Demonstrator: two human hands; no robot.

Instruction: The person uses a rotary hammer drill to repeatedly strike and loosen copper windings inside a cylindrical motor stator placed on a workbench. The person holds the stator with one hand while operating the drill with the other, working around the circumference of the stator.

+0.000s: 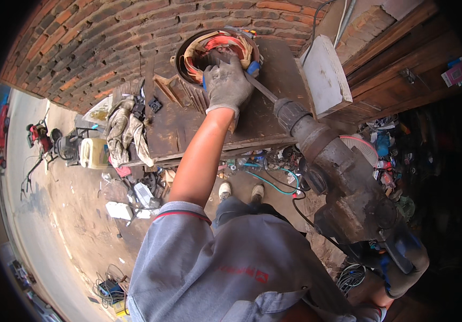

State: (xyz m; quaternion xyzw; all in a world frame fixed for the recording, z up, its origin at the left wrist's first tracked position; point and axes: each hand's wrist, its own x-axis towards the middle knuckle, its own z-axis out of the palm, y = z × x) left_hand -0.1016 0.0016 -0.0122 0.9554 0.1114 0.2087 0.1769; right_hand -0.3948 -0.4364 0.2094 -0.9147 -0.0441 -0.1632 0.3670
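Observation:
On the dark wooden bench a round motor stator (188,61) shows copper-red windings inside its housing. My left hand (225,86), in a dirty grey glove with blue patches, grips its near side, with the fingers over the windings and partly hidden. A large, worn demolition hammer (344,172) slants across the right side. Its chisel (262,88) reaches the stator beside my left thumb; the chisel's tip is hidden. At the tool's rear, my gloved right hand (411,268) is closed around the handle.
The wooden bench (188,126) stands against a brick wall (107,43). Metal pieces (180,92) and a camouflage cloth (126,129) lie on it. A white board (325,75) stands at its right end. Cables (352,276) and scattered scrap (139,198) cover parts of the floor.

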